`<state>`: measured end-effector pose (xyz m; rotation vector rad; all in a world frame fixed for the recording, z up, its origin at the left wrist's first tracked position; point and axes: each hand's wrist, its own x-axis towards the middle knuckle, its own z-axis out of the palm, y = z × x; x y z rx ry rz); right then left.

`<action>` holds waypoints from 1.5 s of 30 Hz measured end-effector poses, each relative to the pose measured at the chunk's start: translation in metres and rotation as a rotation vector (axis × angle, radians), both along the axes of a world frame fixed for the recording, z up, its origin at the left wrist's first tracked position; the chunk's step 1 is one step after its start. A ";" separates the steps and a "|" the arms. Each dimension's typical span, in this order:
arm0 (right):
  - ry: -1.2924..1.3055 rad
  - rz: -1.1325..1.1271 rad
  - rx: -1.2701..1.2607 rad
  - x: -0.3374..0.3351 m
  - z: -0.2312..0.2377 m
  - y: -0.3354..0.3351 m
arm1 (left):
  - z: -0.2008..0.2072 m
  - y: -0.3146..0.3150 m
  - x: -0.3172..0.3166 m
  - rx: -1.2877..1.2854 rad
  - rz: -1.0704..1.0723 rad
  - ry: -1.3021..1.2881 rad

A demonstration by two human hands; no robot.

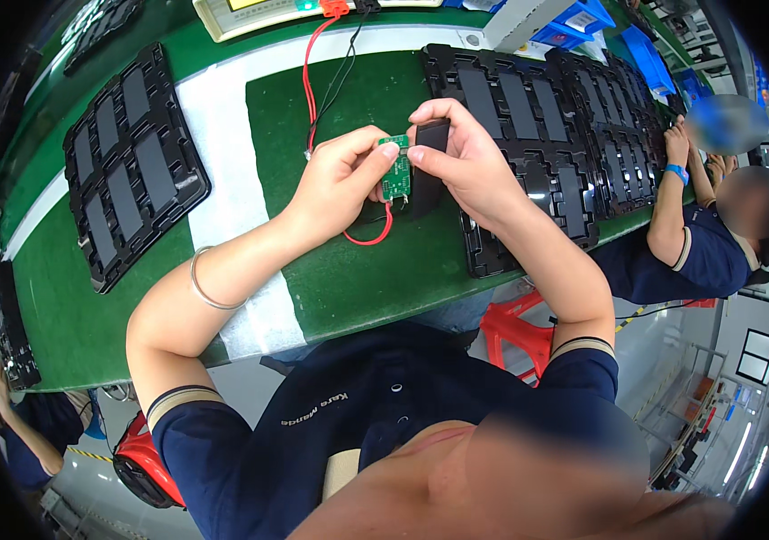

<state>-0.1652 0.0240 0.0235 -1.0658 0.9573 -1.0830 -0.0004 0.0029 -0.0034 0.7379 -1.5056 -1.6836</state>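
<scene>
Over the green work mat, my left hand (339, 184) pinches a small green circuit board (395, 186) between thumb and fingers. A red wire (374, 243) loops out below the board, with a darker wire beside it. My right hand (479, 171) grips a flat black slab (432, 135), held on edge close to the board's right side. The right thumb reaches toward the board's upper end; whether it touches the board I cannot tell. The fingers behind the board and slab are partly hidden.
A black tray (194, 184) of dark flat pieces lies at left; several similar trays (443, 65) stand at right. Red and black leads (307, 85) run from a bench instrument (213, 20) toward my left hand. A co-worker (704, 247) sits at right, another (38, 436) at lower left.
</scene>
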 end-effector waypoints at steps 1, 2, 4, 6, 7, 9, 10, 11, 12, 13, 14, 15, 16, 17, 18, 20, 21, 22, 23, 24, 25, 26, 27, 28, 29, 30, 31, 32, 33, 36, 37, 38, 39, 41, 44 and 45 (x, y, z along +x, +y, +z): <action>-0.002 0.001 0.002 0.000 0.000 0.000 | 0.000 0.000 0.000 -0.016 -0.006 -0.005; 0.003 -0.002 0.002 0.000 0.001 -0.001 | 0.000 -0.001 -0.001 -0.034 -0.012 -0.009; 0.008 -0.007 0.001 0.000 0.001 -0.001 | 0.001 -0.001 -0.001 -0.016 -0.006 -0.004; 0.049 -0.026 -0.026 0.001 0.000 -0.001 | 0.001 0.000 -0.001 0.001 0.000 0.000; 0.048 -0.027 -0.027 0.002 0.001 -0.001 | 0.000 0.000 -0.002 -0.009 0.007 0.002; 0.067 -0.037 -0.011 0.003 0.003 0.000 | -0.001 0.000 -0.001 -0.021 0.014 0.002; 0.066 -0.037 -0.012 0.003 0.000 0.000 | -0.001 0.000 -0.001 -0.016 0.012 0.005; 0.124 -0.048 -0.069 0.002 -0.005 -0.001 | 0.000 0.001 -0.001 -0.012 0.009 0.008; 0.182 -0.059 -0.126 0.001 -0.008 -0.001 | 0.000 0.001 -0.001 -0.013 0.009 0.007; 0.181 -0.059 -0.127 0.002 -0.008 -0.001 | -0.001 0.001 -0.001 -0.054 0.020 0.009; 0.181 -0.058 -0.119 0.002 -0.008 -0.001 | -0.001 0.001 -0.002 -0.095 0.032 0.011; 0.181 -0.057 -0.111 0.002 -0.008 -0.001 | -0.002 0.001 -0.002 -0.095 0.034 0.010; 0.180 -0.055 -0.111 0.001 -0.009 -0.001 | -0.003 0.001 -0.002 -0.110 0.029 0.009; 0.169 -0.047 -0.107 0.000 -0.010 -0.002 | -0.003 0.001 -0.001 -0.125 0.025 0.008; 0.159 -0.038 -0.103 0.000 -0.010 -0.002 | -0.003 0.001 -0.001 -0.126 0.025 0.007; 0.163 -0.041 -0.116 0.000 -0.009 -0.002 | -0.002 0.001 -0.001 -0.151 0.023 -0.001; 0.170 -0.045 -0.127 0.000 -0.009 -0.002 | -0.001 0.001 -0.001 -0.152 0.022 -0.001; 0.170 -0.047 -0.128 -0.001 -0.009 -0.002 | -0.001 0.001 -0.002 -0.150 0.018 0.002; 0.175 -0.053 -0.144 -0.002 -0.011 -0.003 | -0.001 0.000 -0.003 -0.148 0.011 0.006; 0.181 -0.060 -0.159 -0.004 -0.012 -0.003 | -0.002 -0.001 -0.005 -0.150 0.005 0.008; 0.183 -0.067 -0.160 -0.007 -0.012 -0.003 | -0.002 -0.001 -0.007 -0.147 0.000 0.011; 0.177 -0.045 -0.145 0.006 -0.001 -0.004 | -0.003 0.000 -0.001 -0.144 0.021 0.007; 0.170 -0.022 -0.128 0.012 -0.002 -0.006 | -0.004 0.002 0.004 -0.145 0.041 0.002; 0.164 -0.001 -0.130 0.010 -0.017 -0.008 | -0.005 0.003 0.010 -0.136 0.056 -0.003; 0.163 -0.019 -0.135 0.007 -0.012 -0.006 | -0.004 0.002 0.005 -0.130 0.029 0.005; 0.161 -0.036 -0.139 0.003 -0.012 -0.004 | -0.003 0.000 0.001 -0.133 0.010 0.010; 0.165 -0.053 -0.139 -0.003 -0.014 -0.003 | -0.002 -0.001 -0.003 -0.114 -0.010 0.032; 0.167 -0.052 -0.133 -0.002 -0.013 -0.003 | -0.001 0.000 -0.002 -0.095 -0.009 0.047; 0.170 -0.051 -0.126 -0.001 -0.013 -0.003 | 0.000 0.001 -0.002 -0.097 -0.006 0.046; 0.168 -0.056 -0.114 0.000 -0.014 -0.002 | -0.001 0.002 -0.002 -0.070 -0.001 0.055; 0.170 -0.061 -0.112 0.000 -0.014 -0.001 | -0.002 0.002 -0.002 -0.079 0.010 0.008; 0.167 -0.063 -0.109 0.000 -0.012 -0.001 | -0.002 0.002 -0.003 -0.089 0.021 -0.039; 0.165 -0.067 -0.106 -0.001 -0.010 0.000 | -0.002 0.002 -0.003 -0.088 0.012 -0.035; 0.031 -0.070 -0.102 -0.009 0.002 0.003 | -0.003 0.001 -0.003 -0.116 0.098 -0.136; -0.134 -0.082 -0.150 -0.039 0.025 0.010 | 0.002 0.002 0.000 -0.145 0.092 -0.084; -0.035 -0.140 -0.209 -0.055 0.024 0.011 | 0.000 0.000 0.000 -0.189 0.098 -0.102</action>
